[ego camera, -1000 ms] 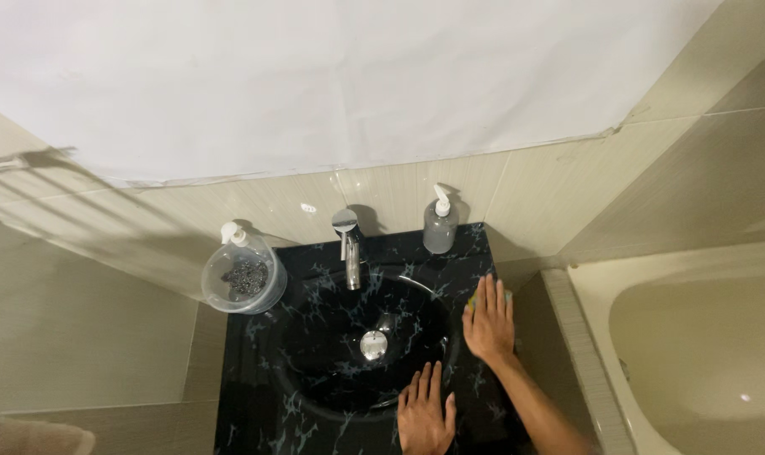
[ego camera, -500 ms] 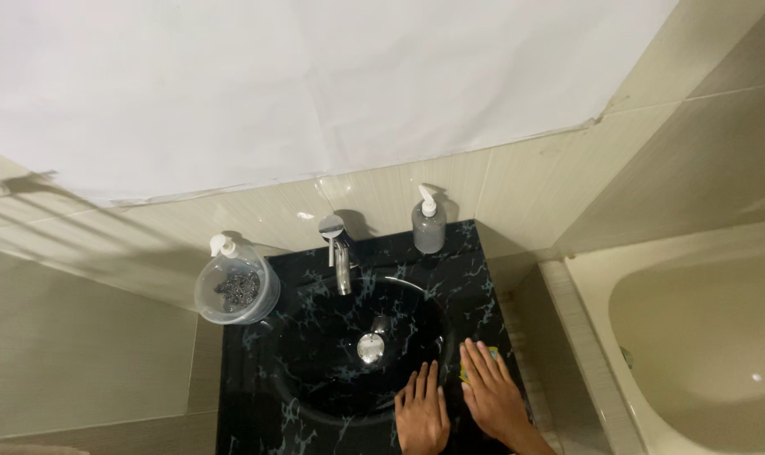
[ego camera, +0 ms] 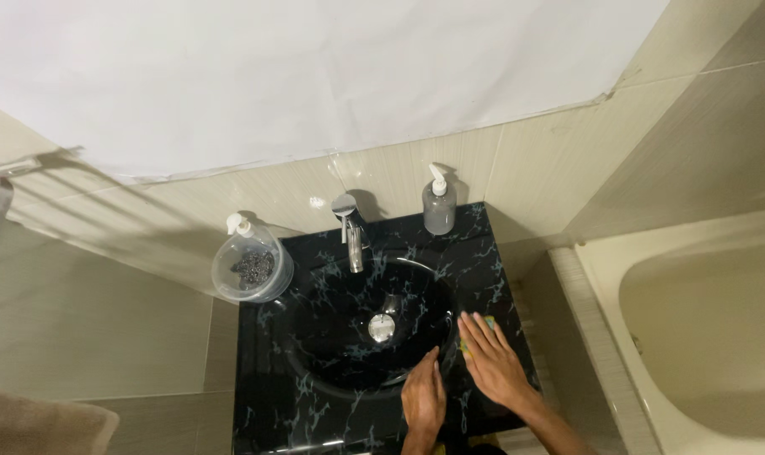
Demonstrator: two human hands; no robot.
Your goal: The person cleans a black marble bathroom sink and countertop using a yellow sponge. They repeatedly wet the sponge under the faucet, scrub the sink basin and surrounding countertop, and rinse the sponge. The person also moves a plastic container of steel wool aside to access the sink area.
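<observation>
My right hand (ego camera: 494,362) lies flat, fingers spread, on a yellow-green sponge (ego camera: 466,345) and presses it onto the right front rim of a black marbled sink (ego camera: 484,261). Only small edges of the sponge show past my fingers. My left hand (ego camera: 423,396) rests palm down on the sink's front rim, just left of the right hand, with nothing in it. The round basin has a metal drain (ego camera: 382,328) in its middle.
A chrome faucet (ego camera: 351,232) stands at the sink's back, with a clear pump bottle (ego camera: 439,207) to its right. A clear tub with steel wool (ego camera: 252,268) sits at the left corner. A beige bathtub (ego camera: 703,320) lies right; a towel (ego camera: 37,425) lies bottom left.
My right hand slid the sponge from the far right rim back along the sink's right side to the front. The left hand stayed on the front rim. The view shifted a little.
</observation>
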